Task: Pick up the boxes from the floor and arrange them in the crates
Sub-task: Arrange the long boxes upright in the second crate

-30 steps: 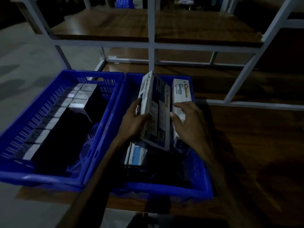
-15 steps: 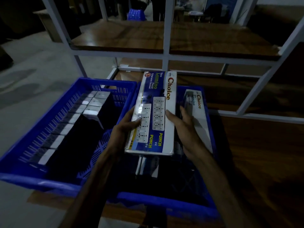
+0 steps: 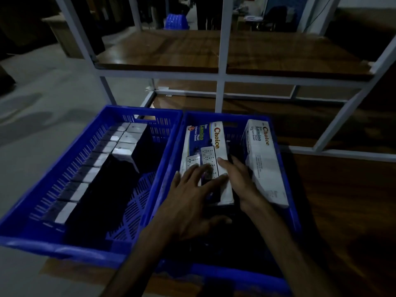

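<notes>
Two crates (image 3: 171, 133) — two Choice boxes (image 3: 205, 146), two hands (image 3: 214, 189) on one.

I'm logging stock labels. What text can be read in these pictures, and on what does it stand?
"Choice", "Lumino", "Power Extension Socket": flat box under both hands in the right crate.
"Choice", "Lumino": leaning box at that crate's right wall.
Its smaller print: too blurred.
White boxes in the left crate: nothing readable.

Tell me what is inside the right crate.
In the right crate: a flat box under the left hand and right hand, and a tilted box. Its dark floor is hidden.
</notes>
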A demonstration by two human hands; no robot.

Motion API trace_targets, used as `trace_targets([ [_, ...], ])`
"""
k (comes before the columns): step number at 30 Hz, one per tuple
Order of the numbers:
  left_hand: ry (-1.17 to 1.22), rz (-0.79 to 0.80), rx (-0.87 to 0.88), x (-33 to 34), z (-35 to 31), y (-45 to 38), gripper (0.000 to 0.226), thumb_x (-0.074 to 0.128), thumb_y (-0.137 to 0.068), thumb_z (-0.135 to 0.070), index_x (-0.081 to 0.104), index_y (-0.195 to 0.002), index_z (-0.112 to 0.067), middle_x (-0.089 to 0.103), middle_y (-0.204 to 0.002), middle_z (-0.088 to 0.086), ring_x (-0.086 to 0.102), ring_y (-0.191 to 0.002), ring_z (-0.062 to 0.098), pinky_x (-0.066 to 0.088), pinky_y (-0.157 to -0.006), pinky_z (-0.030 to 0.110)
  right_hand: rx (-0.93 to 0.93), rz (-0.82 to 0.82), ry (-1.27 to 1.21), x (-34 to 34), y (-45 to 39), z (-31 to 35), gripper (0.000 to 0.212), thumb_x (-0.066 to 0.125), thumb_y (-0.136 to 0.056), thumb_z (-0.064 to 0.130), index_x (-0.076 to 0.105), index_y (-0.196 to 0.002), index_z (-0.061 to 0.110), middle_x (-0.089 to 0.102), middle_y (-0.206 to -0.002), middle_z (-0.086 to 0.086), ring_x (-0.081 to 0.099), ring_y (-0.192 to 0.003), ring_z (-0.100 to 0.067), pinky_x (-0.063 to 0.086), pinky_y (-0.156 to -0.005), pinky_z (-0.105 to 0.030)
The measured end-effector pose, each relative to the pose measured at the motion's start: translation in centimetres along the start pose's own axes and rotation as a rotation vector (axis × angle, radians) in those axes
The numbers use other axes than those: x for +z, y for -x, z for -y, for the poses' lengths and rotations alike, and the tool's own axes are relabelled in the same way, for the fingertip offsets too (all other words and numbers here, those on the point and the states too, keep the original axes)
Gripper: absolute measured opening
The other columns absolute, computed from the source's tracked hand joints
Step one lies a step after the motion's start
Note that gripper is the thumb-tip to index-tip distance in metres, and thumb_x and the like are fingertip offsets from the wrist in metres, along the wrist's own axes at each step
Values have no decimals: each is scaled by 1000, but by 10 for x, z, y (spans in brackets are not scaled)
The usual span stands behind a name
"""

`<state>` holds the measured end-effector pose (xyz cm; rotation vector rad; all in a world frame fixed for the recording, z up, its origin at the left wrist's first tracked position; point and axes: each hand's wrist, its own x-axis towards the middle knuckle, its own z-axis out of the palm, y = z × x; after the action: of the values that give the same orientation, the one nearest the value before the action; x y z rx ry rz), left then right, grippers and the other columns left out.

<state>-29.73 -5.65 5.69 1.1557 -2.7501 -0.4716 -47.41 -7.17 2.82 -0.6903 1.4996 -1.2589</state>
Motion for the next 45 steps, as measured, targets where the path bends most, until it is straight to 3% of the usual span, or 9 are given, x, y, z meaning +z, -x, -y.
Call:
trace_targets([
  [7,-268,55,126,6,23,-39,106,70,-88,-61,-1,-162,-36,7,-173,13,5,-160,36,16,-126,63,110,-24,-41,8,-15,7,29,61,-102,33,68,-126,19,75,-115,-8,73,-99,-28,61,-87,-43],
  [15,-392,58,183,11,47,-68,75,64,-92,-38,23,-155,-31,32,-163,24,31,-151,45,41,-109,70,211,-56,90,11,-22,14,32,60,-102,40,70,-118,14,74,-104,-11,71,-94,-29,60,-81,-41],
  [19,-424,37,206,11,50,-79,91,85,-78,-36,25,-146,-31,45,-155,26,46,-141,49,50,-99,71,189,-59,164,-1,-17,9,32,61,-100,42,73,-105,13,76,-102,-11,71,-95,-27,57,-85,-39],
  [22,-407,48,230,8,52,-83,93,81,-83,-30,12,-145,-38,33,-163,26,31,-150,49,40,-108,73,91,-51,263,-7,-5,7,29,58,-102,38,75,-93,17,77,-99,-8,70,-98,-25,54,-98,-43],
  [30,-478,269,57,7,32,-82,98,62,-96,-58,-6,-164,-41,-11,-174,13,-10,-160,39,7,-126,69,-237,-41,197,-21,34,39,14,55,-106,29,68,-110,29,68,-111,12,60,-101,3,44,-77,-16],
  [33,-302,228,78,1,21,-78,107,61,-88,-68,-5,-166,-37,-8,-174,14,-6,-161,39,11,-127,65,-320,-99,158,-36,45,51,13,57,-105,30,70,-109,30,67,-107,19,61,-100,6,48,-81,-18],
  [36,271,19,60,7,-19,-67,100,70,-84,-68,20,-165,-35,23,-172,5,30,-155,27,38,-121,52,-388,-175,137,-54,48,54,11,60,-103,30,71,-103,30,68,-109,17,63,-107,-1,53,-90,-25],
  [41,913,-56,-209,43,-88,-82,62,77,-87,-41,49,-141,-25,63,-130,-13,62,-114,-7,53,-92,17,-361,-262,127,-69,42,45,18,63,-102,32,72,-112,20,69,-121,2,65,-115,-14,53,-83,-25],
  [45,784,-89,-246,61,-110,-111,86,62,-86,-58,26,-158,-27,57,-145,10,62,-124,28,57,-97,43,-328,-289,127,-76,44,40,13,65,-101,33,72,-106,23,69,-118,5,64,-112,-9,57,-85,-29],
])
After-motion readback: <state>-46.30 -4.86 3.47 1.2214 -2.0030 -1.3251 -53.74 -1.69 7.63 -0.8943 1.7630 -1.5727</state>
